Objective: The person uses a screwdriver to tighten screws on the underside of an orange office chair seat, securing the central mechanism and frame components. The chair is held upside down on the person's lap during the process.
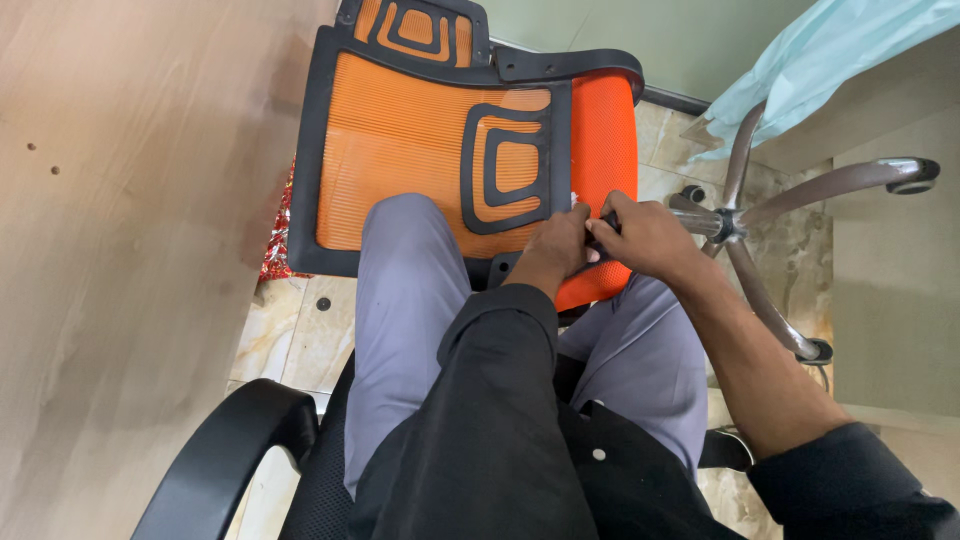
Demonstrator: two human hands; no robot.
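Both hands, left (558, 240) | right (645, 235) | pinching orange chair backrest (420, 150) edge | backrest ahead, over knees

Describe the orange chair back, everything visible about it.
The orange chair back is ribbed mesh in a black plastic frame, with a black looped lumbar piece at its middle. It lies tilted over the seated person's grey-trousered knees, detached from any base. The left hand and right hand grip its right edge together, beside the orange padded part.

- The top of the orange chair back (420, 150) is cut off by the upper edge.
- A small dark part, possibly a tool, is hidden between the left hand (560, 245) and right hand (650, 238).
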